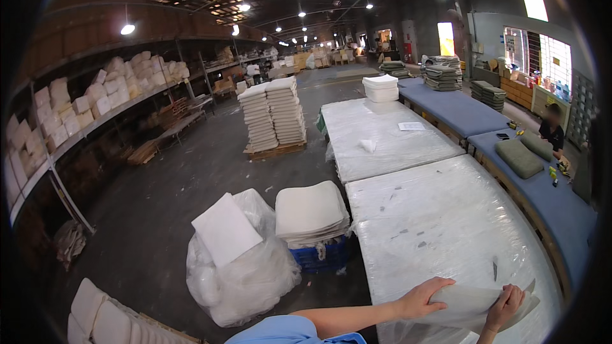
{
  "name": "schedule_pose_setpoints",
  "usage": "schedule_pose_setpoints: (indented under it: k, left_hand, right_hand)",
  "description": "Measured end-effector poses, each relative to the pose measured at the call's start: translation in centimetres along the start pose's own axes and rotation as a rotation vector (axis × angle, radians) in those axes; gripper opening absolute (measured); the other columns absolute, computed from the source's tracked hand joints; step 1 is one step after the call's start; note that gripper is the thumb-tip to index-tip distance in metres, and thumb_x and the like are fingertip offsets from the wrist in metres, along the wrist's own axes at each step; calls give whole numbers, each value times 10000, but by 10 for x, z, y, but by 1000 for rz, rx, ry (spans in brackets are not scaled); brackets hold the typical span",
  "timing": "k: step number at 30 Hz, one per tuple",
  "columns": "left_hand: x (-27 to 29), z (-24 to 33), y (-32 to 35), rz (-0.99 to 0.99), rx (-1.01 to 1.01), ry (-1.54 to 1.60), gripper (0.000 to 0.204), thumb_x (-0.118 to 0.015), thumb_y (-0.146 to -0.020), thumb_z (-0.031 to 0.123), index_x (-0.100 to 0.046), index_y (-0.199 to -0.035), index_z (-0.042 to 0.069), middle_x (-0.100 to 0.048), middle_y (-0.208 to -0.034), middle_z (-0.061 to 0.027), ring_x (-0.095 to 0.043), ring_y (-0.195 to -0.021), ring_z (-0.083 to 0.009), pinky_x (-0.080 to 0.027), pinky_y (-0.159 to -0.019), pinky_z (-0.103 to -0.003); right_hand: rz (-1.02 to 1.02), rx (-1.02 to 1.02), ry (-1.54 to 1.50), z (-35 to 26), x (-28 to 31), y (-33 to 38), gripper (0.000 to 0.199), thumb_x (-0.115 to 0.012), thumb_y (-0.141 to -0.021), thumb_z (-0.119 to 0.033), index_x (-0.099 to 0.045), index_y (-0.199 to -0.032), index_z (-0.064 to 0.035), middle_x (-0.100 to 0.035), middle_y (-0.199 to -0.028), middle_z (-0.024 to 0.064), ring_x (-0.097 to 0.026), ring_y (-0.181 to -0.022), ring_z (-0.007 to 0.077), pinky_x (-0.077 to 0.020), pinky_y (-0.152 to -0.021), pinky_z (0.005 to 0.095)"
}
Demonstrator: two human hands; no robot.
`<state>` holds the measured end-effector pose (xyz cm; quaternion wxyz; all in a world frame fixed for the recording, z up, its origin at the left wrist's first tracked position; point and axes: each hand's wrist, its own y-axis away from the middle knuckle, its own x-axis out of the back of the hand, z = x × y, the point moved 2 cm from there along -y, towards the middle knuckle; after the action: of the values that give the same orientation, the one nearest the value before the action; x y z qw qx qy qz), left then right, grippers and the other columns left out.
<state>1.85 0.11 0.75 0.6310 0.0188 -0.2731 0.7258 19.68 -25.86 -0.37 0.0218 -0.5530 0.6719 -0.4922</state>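
Observation:
At the near end of a plastic-wrapped table (440, 216), both of my hands are on a pale grey, soft, sheet-like piece (468, 298), possibly a fabric cover. My left hand (424, 297) holds its left end, with the thumb and fingers around the edge. Closed in a fist, my right hand (506, 307) grips the piece near its right end, where a darker grey edge sticks up. The lower part of the piece is cut off by the picture's edge.
Left of the table stand a blue crate (319, 257) topped with white pads (310, 207) and a clear plastic bag (229, 280) bearing a white foam sheet (226, 229). A blue-topped bench (542, 185) with green-grey cushions (519, 158) runs along the right; a person (552, 130) is beside it.

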Motion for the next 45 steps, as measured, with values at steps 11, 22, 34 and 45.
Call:
schedule_pose_setpoints:
  k: [11, 22, 34, 45]
  left_hand:
    - [12, -33, 46, 373, -43, -192, 585, -739, -972, 334, -496, -1412, 34, -584, -1214, -167, -614, -1068, -343, -496, -936, -398]
    - [22, -47, 45, 335, 5, -152, 529, -728, -975, 303, -514, -1387, 49, -597, -1185, -169, -625, -1068, -338, -508, -921, -400]
    - [15, -50, 55, 324, 113, -37, 642, -833, -878, 267, -515, -1401, 71, -610, -1253, -153, -632, -1146, -311, -508, -977, -389]
    - [7, -88, 80, 99, 162, 254, 742, -825, -858, 469, -547, -1435, 94, -632, -1357, -140, -598, -1270, -310, -421, -1130, -456]
  right_hand:
    - [-2, 149, -13, -65, -34, 13, 152, -551, -985, -106, -610, -862, -40, -647, -943, 80, -625, -1022, 274, -234, -1223, 503]
    - [-609, 578, 20, -136, -12, 8, 770, -807, -720, -580, -665, -1241, -30, -664, -1065, 116, -573, -1119, 355, -334, -1104, 558]
    - [-1012, 776, 135, -168, -35, -12, 800, -815, -729, -621, -641, -1241, -32, -698, -995, 138, -690, -958, 335, -504, -867, 443]
    - [-963, 640, 54, -163, -15, 15, 744, -892, -698, -412, -639, -1312, -76, -712, -1153, 154, -687, -1079, 342, -517, -952, 460]
